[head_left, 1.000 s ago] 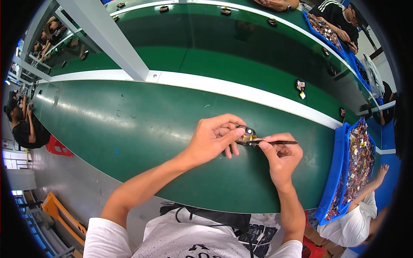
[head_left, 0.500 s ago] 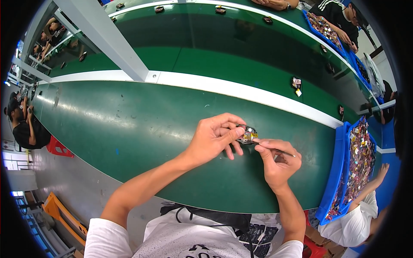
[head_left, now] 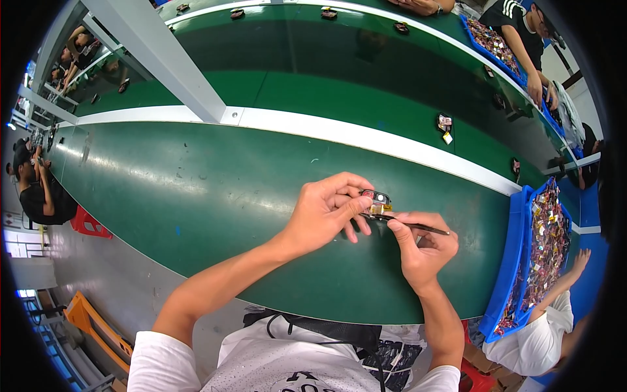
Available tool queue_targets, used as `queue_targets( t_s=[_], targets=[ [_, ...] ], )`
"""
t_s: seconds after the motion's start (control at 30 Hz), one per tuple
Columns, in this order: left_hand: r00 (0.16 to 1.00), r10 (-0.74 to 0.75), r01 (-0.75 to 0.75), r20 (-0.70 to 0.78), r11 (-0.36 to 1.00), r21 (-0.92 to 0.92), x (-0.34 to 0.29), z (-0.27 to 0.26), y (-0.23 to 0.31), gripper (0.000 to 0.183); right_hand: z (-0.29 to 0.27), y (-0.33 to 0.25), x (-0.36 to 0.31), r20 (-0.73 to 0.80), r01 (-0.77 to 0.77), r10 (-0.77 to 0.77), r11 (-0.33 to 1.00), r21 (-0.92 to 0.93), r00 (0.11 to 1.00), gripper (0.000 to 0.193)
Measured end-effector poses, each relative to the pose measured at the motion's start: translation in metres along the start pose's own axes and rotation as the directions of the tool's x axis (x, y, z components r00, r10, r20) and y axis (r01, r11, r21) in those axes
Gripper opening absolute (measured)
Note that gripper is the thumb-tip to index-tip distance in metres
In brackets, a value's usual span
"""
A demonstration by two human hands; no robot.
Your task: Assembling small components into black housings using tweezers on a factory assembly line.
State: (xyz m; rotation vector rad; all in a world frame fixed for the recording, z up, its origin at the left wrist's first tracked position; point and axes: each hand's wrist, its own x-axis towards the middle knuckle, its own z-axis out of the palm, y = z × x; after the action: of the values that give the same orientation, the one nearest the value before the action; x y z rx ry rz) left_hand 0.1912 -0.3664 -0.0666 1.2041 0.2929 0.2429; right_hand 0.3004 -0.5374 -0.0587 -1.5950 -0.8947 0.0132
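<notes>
Above the green tabletop, my left hand (head_left: 332,208) pinches a small electronic assembly (head_left: 377,204) between thumb and fingers. It has a black frame, a yellow piece, a white spot and reddish parts, with finer detail too small to make out. My right hand (head_left: 424,247) is closed round a thin dark pen-like tool (head_left: 428,228). The tool slants across the fingers, and its left end meets the lower edge of the assembly. Whether that end is inside or only against the edge, I cannot tell.
A green conveyor belt (head_left: 366,124) behind a white rail carries similar assemblies, one (head_left: 445,129) fairly near. Blue bins (head_left: 516,248) full of small parts stand at the right, with a person's arm (head_left: 562,284) beside them. A grey post (head_left: 157,59) rises at the left.
The tool has turned slightly in my right hand, and its tip stays at the assembly. Assemblies on the belt have shifted left. At the far right, a co-worker's arms have moved lower.
</notes>
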Motion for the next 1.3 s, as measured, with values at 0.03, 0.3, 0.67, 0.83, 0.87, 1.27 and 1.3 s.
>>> queue_targets(
  t_s=[0.03,0.3,0.67,0.83,0.87,1.27,1.3],
  targets=[
    [1.000,-0.002,0.002,0.002,1.000,-0.004,0.0002,-0.0002,-0.0001,0.025,0.0006,0.0003,0.0002,0.006,0.046,-0.046,0.999,-0.007,0.999,0.011],
    [0.999,-0.011,0.010,-0.030,0.999,-0.043,-0.0005,0.0024,0.0023,0.021,0.0030,0.0024,0.0016,0.036,0.156,-0.157,0.987,0.026,0.987,0.010],
    [0.998,-0.022,0.020,-0.052,0.999,-0.033,-0.0024,0.0033,0.0003,0.020,-0.0007,0.0008,-0.0013,0.038,-0.105,0.103,0.993,0.061,0.994,0.009],
    [0.998,-0.011,0.009,-0.067,1.000,-0.030,-0.0018,0.0039,0.0029,0.020,0.0006,0.0004,0.0019,0.001,-0.098,0.099,0.991,0.095,0.995,0.011],
    [0.998,-0.012,0.010,-0.068,1.000,-0.029,-0.0016,0.0034,0.0026,0.020,0.0010,0.0000,0.0025,-0.008,-0.064,0.065,0.994,0.089,0.998,0.012],
    [0.998,0.001,-0.003,-0.063,1.000,-0.026,-0.0020,0.0032,-0.0001,0.020,0.0009,-0.0005,0.0051,0.111,0.171,-0.164,0.984,-0.049,0.980,0.013],
    [0.998,0.000,-0.002,-0.062,1.000,-0.025,-0.0020,0.0032,-0.0001,0.020,0.0004,-0.0016,0.0051,0.112,0.170,-0.164,0.984,-0.050,0.980,0.013]
  ],
)
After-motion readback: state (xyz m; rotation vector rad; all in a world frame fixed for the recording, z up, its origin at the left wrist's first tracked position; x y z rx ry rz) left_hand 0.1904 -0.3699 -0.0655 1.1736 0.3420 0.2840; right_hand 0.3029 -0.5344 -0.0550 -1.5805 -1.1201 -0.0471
